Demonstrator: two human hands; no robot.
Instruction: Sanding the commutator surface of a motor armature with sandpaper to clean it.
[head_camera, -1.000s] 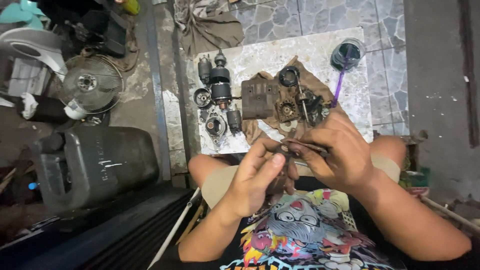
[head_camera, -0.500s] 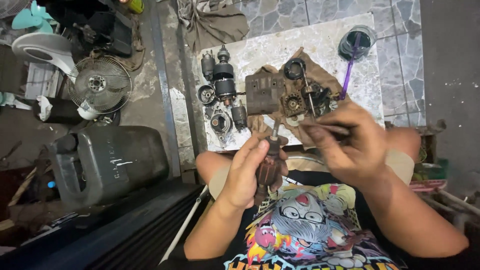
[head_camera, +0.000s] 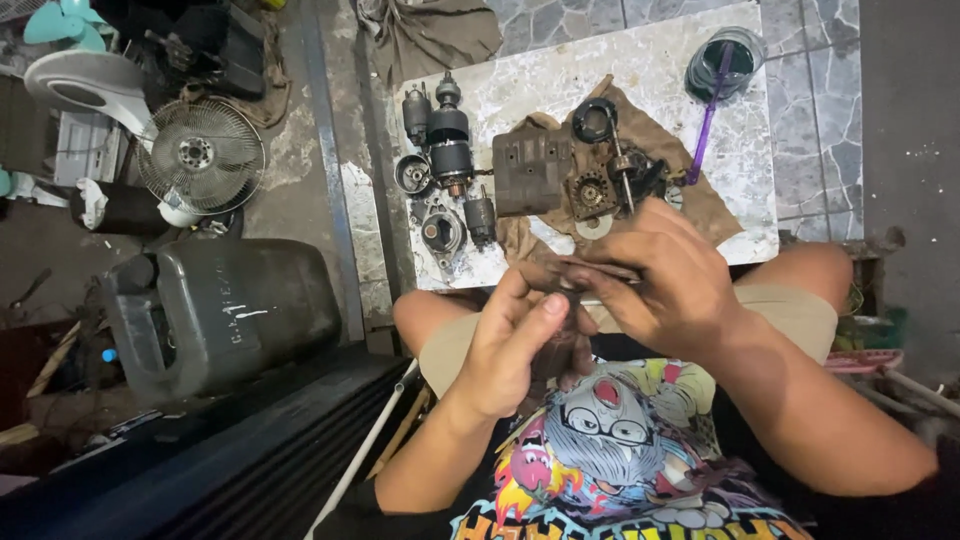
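**Gripping a small dark part over the lap**

Holding a small dark part (head_camera: 560, 300) between both hands, above the knees and just short of the slab's (head_camera: 640, 70) near edge. Wrapping the left hand (head_camera: 515, 345) round it from below, thumb up along its side, fingers clenched on it. Pinching a thin rod-like tool (head_camera: 600, 268) in the right hand (head_camera: 660, 275), tip meeting the part's top. Mostly hiding the part, so shape unclear; looking like metal, probably stiff, fairly heavy for its bulk and likely greasy, so slippery. Best taking it round the body in a full wrap, as now, not by the tip.

Lying beyond on the slab: a brown rag (head_camera: 690, 190) under a dark housing (head_camera: 532, 172), a gear (head_camera: 590, 190) and a black ring (head_camera: 596, 118); an armature (head_camera: 448, 135) and caps to the left; a jar (head_camera: 725, 62) with a purple stick (head_camera: 708, 125) at the far corner. Standing well apart to the left: a grey jerrycan (head_camera: 225, 305) and a fan (head_camera: 200, 155).
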